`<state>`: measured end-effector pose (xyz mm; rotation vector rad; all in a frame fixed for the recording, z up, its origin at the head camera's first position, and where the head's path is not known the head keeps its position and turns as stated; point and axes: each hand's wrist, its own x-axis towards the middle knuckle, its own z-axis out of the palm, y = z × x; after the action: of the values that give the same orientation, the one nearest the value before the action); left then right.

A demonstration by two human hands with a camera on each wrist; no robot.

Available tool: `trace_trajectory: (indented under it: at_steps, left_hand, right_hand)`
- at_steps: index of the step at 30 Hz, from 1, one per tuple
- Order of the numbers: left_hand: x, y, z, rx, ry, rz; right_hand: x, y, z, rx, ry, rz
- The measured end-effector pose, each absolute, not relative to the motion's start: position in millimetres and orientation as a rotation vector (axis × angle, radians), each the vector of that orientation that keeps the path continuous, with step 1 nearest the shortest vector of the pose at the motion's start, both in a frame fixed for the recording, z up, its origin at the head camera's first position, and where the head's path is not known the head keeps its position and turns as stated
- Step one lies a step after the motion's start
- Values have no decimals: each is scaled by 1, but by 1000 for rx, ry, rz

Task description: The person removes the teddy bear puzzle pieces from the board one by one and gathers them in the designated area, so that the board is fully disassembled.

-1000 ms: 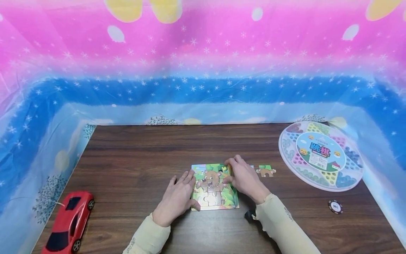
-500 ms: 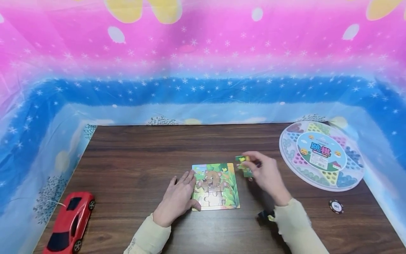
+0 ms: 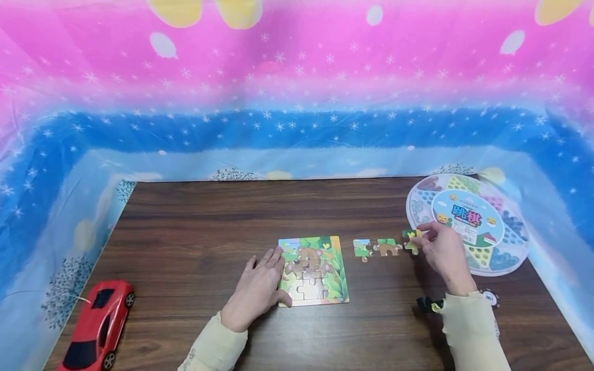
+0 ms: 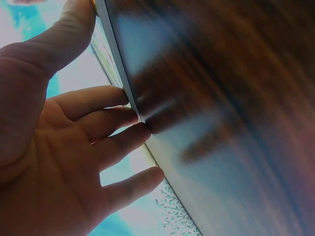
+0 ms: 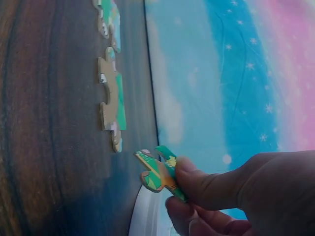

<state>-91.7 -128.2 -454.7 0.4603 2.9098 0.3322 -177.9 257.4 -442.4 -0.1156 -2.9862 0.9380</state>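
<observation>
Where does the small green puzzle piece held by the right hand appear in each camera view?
Head: small green puzzle piece right of centre, in the right hand's grip, beside the round game board.
Left wrist: not in view.
Right wrist: lower centre, pinched by fingertips.
Shared landmark: brown-and-green loose puzzle piece on the dark wooden table.

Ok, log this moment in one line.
left hand flat on puzzle board | right hand pinches puzzle piece | two loose pieces beside it

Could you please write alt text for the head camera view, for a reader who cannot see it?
On a dark wooden table, the right hand pinches a green puzzle piece beside two loose pieces, while the left hand rests flat on a bear jigsaw puzzle. A round game board sits far right, a red toy car at near left.
</observation>
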Motion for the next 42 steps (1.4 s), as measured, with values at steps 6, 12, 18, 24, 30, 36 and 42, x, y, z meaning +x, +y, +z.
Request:
trace_trajectory:
  at_steps: [6,12,18,24,30,36,42]
  left_hand:
    - [-91,-128,-455,457,2903,338]
    - [-92,-128,-455,463,2909,337]
    - [-92,-128,-455,462,2908,337]
    - [-92,-128,-455,457,2909,342]
    - [-91,-128,-454,468,2918,360]
    - [-90,-129,-453,494,2940,365]
    - [-90,-128,-454,492,2937,376]
  right_hand:
    - [-179,256,-446,-84,-3058,885]
    - [-179,253,-449,-95,-3049,778]
    - [-179,251,-453,-104,-3035,757]
    - [-177,254,-452,-109,-3025,727]
    - [-168,255,-448,-30,-3130,592]
    - [-163,256,-453,26,-3176,538]
    - [-163,257,-455,11,-3184,546]
